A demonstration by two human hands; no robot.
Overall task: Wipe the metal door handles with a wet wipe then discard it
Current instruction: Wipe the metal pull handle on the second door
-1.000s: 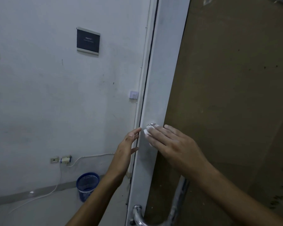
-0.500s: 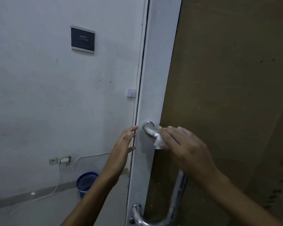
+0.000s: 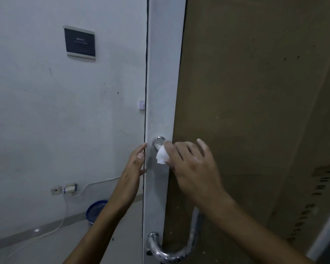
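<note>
The right hand [image 3: 191, 164], fingers curled round a white wet wipe [image 3: 162, 155], had in 1 second slid off the metal door handle's [image 3: 158, 142] top mount, baring the chrome, so wiping looked barely begun with the lower curve at 6 o'clock untouched. The left hand [image 3: 133, 164], fingers straight, pressed the door frame [image 3: 160, 73] edge at 9 o'clock. Beyond, a blue bin [image 3: 95, 210] by the wall [image 3: 46, 111] at 8 o'clock left open floor for discarding.
</note>
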